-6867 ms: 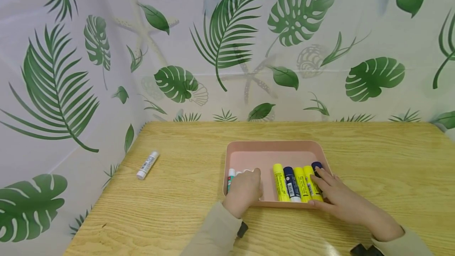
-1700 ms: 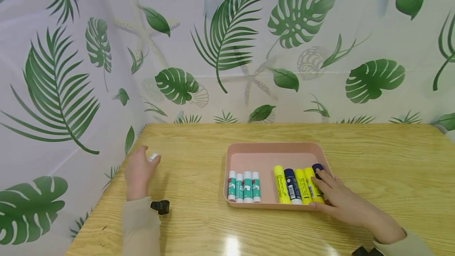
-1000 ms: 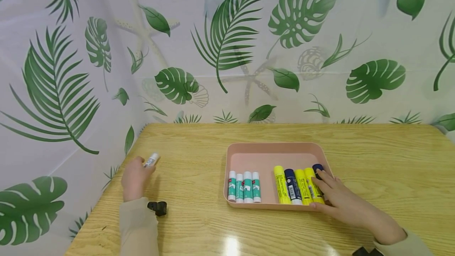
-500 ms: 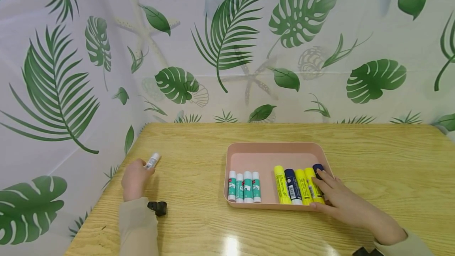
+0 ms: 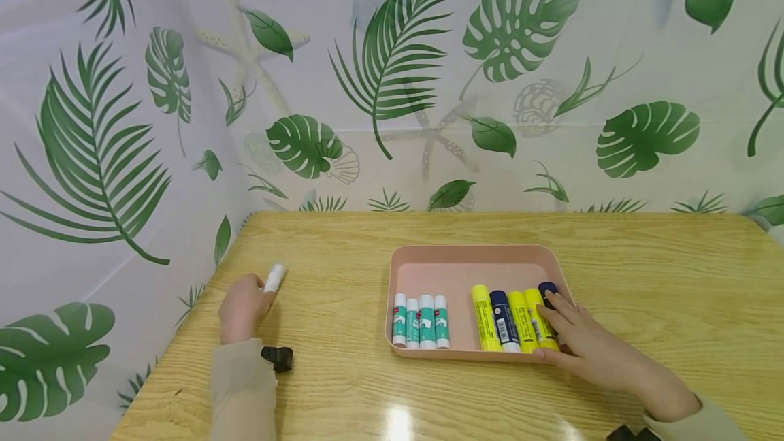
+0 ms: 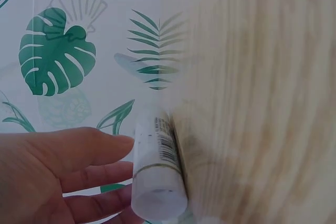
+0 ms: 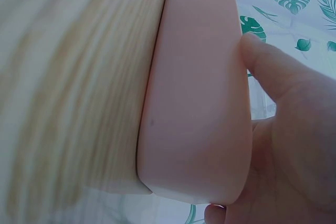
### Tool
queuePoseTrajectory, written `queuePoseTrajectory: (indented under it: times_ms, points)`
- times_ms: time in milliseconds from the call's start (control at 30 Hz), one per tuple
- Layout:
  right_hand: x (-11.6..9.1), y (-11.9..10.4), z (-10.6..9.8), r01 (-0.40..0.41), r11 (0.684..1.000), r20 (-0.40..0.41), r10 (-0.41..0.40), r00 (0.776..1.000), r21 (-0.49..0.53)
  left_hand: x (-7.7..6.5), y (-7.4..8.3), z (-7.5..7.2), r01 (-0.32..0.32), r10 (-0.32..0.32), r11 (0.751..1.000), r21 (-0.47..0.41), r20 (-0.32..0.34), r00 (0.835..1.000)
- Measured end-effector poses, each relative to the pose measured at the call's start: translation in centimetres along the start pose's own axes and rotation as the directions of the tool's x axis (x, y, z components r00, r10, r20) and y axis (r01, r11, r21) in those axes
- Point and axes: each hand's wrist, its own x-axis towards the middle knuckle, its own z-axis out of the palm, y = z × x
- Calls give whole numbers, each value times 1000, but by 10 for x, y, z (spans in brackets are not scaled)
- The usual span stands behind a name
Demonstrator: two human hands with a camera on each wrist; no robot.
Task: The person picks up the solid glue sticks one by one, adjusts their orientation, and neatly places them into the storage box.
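My left hand (image 5: pixel 245 305) pinches a white glue stick (image 5: pixel 274 278) between thumb and fingers, low over the left part of the table. In the left wrist view, the glue stick (image 6: pixel 158 171) shows a barcode label, and its end faces the camera. My right hand (image 5: pixel 591 351) rests over the right front corner of a pink tray (image 5: pixel 468 254), thumb at the front rim. Its fingertips lie on a navy-capped glue stick (image 5: pixel 547 288) and beside a yellow glue stick (image 5: pixel 539 318). In the right wrist view, the right thumb (image 7: pixel 260 59) touches the rim of the tray (image 7: pixel 194 93).
At the tray's left end lie several teal glue sticks (image 5: pixel 427 322) with white caps, side by side. Yellow and navy glue sticks (image 5: pixel 503 318) line the right part. A leaf-print cloth (image 5: pixel 392 87) hangs behind and left of the wooden table (image 5: pixel 343 373).
My left hand has left the tray's teal glue sticks, reached left and taken hold of the white glue stick. Lately hand and stick have shifted slightly right. The right hand stays in place.
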Motion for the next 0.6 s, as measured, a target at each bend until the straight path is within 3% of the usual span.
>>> queuePoseTrajectory:
  times_ms: [600]
  points:
    - [0, -1, -1, -2, 1000, -4, 2, 1000, -2, 4, 11, 14, -45, 46, 999, -7, 24, 999]
